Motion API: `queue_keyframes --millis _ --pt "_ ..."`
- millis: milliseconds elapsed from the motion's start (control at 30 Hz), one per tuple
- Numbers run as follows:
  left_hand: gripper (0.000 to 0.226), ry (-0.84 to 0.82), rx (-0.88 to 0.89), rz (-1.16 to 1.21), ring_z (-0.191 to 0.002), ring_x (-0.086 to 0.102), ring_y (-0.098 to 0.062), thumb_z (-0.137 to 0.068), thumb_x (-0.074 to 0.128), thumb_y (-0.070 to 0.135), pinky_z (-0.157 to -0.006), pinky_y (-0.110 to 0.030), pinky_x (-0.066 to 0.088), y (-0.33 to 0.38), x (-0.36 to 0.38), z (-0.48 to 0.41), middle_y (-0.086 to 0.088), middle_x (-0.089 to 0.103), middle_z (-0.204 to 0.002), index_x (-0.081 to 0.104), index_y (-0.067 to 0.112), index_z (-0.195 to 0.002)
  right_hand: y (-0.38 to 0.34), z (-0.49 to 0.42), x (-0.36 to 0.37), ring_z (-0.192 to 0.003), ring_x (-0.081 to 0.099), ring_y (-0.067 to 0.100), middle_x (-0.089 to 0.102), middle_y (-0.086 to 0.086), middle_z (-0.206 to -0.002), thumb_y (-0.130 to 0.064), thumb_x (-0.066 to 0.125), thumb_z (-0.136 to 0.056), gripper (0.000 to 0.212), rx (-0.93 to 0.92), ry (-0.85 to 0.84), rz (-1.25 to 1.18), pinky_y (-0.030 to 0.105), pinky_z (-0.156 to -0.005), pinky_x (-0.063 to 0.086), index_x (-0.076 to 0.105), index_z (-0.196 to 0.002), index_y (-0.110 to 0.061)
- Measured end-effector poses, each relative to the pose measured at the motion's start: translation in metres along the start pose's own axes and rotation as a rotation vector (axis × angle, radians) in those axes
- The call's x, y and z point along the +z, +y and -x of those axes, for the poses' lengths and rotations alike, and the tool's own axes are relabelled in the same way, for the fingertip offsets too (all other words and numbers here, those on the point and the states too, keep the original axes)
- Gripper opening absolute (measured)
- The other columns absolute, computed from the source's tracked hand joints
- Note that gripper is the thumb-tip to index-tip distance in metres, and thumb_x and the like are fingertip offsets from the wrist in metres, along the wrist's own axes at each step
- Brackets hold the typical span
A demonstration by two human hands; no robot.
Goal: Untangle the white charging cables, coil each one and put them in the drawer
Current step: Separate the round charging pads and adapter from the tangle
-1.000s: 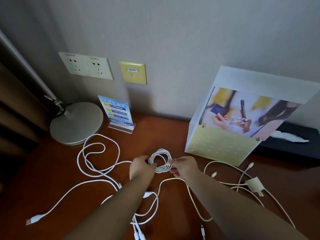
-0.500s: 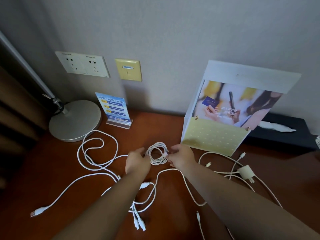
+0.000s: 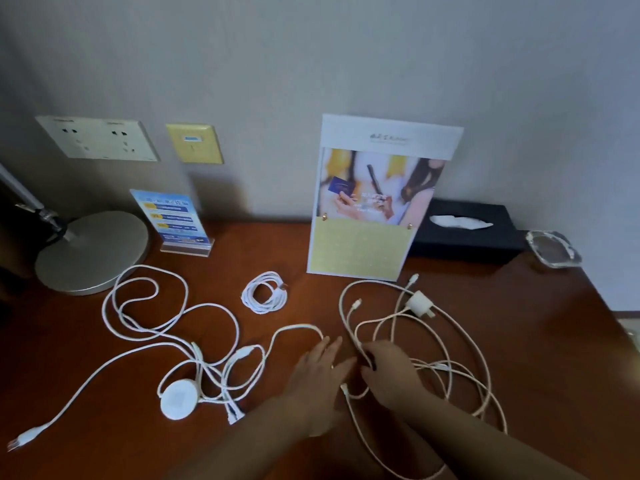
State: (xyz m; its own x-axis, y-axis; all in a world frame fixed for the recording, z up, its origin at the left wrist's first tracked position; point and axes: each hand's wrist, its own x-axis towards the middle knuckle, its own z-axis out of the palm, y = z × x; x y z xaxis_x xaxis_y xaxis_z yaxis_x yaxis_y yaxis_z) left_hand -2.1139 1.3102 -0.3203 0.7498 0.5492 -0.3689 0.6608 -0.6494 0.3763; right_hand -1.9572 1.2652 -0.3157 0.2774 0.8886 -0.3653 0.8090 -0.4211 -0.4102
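A small coiled white cable (image 3: 265,294) lies alone on the brown desk (image 3: 540,341), apart from both hands. To its left sprawls a tangle of white cables (image 3: 166,323) with a round white charging puck (image 3: 178,399) and a USB plug (image 3: 20,443). On the right lies a second tangle of pale cables (image 3: 433,362) joined to a white wall adapter (image 3: 420,303). My left hand (image 3: 320,368) rests flat with fingers spread, holding nothing. My right hand (image 3: 388,370) pinches a strand of the right tangle. No drawer is visible.
A lamp base (image 3: 90,252) stands at the back left, next to a blue sign holder (image 3: 173,221). A tall brochure stand (image 3: 374,199) leans at the wall. Behind it sit a black tissue box (image 3: 464,233) and a glass ashtray (image 3: 552,249).
Both hands let go of the small coil, which now lies on the desk. They moved nearer and to the right, and the right hand took hold of the right tangle.
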Motion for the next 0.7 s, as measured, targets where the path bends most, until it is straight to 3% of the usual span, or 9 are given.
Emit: queue_keyframes --millis 133,233,367,500,600,700 --pt "0.062 -0.017 0.017 0.073 -0.145 0.012 -0.021 -0.075 0.06 0.053 -0.118 -0.035 0.012 0.017 0.007 0.005 -0.001 0.026 -0.153 0.049 0.029 -0.132 -0.003 0.023 -0.01 -0.094 0.061 0.015 0.068 -0.002 -0.095 -0.009 0.057 -0.08 0.023 0.152 0.088 -0.237 0.024 -0.082 0.043 0.071 -0.098 -0.014" --pt "0.059 0.126 0.032 0.333 -0.121 0.048 -0.015 -0.062 0.059 0.065 -0.106 -0.037 0.033 0.022 0.0 0.008 0.006 0.059 -0.125 0.066 0.031 -0.11 -0.015 0.039 -0.032 -0.065 0.061 0.019 0.065 0.008 -0.071 0.004 0.063 -0.076 0.014 0.277 0.063 -0.818 0.031 -0.063 0.049 0.068 -0.078 -0.008" --pt "0.068 0.145 0.018 0.349 -0.121 0.047 -0.014 -0.056 0.058 0.073 -0.103 -0.034 0.037 0.026 -0.015 0.019 0.005 0.056 -0.129 0.065 0.035 -0.113 -0.033 0.063 -0.064 -0.06 0.063 0.022 0.066 0.013 -0.071 0.008 0.065 -0.078 0.013 0.292 0.039 -1.223 0.029 -0.058 0.052 0.068 -0.082 -0.004" --pt "0.028 0.3 0.042 0.44 -0.091 0.059 -0.015 -0.076 0.069 0.044 -0.084 -0.031 0.045 0.043 -0.032 0.036 0.001 0.066 -0.092 0.069 0.017 -0.084 -0.041 0.074 -0.092 -0.064 0.065 0.019 0.072 0.011 -0.078 0.009 0.066 -0.078 0.016 0.249 0.071 -1.387 0.026 -0.063 0.053 0.07 -0.085 -0.004" --pt "0.021 0.458 -0.057 0.338 -0.089 0.055 -0.015 -0.082 0.067 0.036 -0.081 -0.028 0.043 0.038 -0.045 0.045 0.003 0.059 -0.086 0.065 0.016 -0.084 -0.041 0.078 -0.124 -0.059 0.065 0.016 0.071 0.01 -0.072 0.009 0.062 -0.08 0.015 0.163 0.11 -1.519 0.024 -0.057 0.054 0.067 -0.084 -0.004" --pt "0.02 0.478 -0.118 0.265 -0.086 0.051 -0.016 -0.084 0.064 0.038 -0.076 -0.03 0.041 0.026 -0.058 0.06 0.005 0.053 -0.082 0.058 0.02 -0.077 -0.051 0.088 -0.162 -0.05 0.062 0.011 0.069 0.004 -0.061 0.007 0.053 -0.085 0.017 0.027 0.045 -1.671 0.02 -0.052 0.053 0.063 -0.083 -0.007"
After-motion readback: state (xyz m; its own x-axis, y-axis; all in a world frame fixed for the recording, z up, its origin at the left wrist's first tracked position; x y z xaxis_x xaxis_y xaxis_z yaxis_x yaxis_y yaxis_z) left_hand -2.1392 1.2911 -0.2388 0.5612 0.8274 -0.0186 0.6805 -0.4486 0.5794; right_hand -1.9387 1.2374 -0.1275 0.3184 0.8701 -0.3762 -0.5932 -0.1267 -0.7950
